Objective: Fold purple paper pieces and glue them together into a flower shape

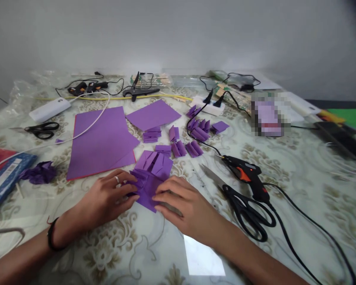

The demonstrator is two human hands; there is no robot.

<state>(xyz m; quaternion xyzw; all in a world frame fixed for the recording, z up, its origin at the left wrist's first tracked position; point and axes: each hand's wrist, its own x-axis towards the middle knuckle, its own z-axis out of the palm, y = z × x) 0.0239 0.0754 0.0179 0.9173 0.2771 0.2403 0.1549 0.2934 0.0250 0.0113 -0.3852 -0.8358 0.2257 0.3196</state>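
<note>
A piece of folded purple paper (148,190) lies low on the table between my two hands. My left hand (112,194), with a ring on one finger, pinches its left side near some raised folds. At its right edge, the bent fingers of my right hand (180,202) close on the same sheet. Just beyond it rests another creased purple piece (156,164), partly covered by the held one. Several small pleated purple pieces (179,148) are scattered farther back. Large purple sheets (101,138) lie to the left, with red edges showing under them.
At right lie large black scissors (249,209) and a corded glue gun (246,174). A white power strip (207,106) stands behind. Leftward are smaller scissors (43,130), crumpled purple paper (40,173) and a white cable (91,126). Black pliers-like cutters (138,92) lie at the back.
</note>
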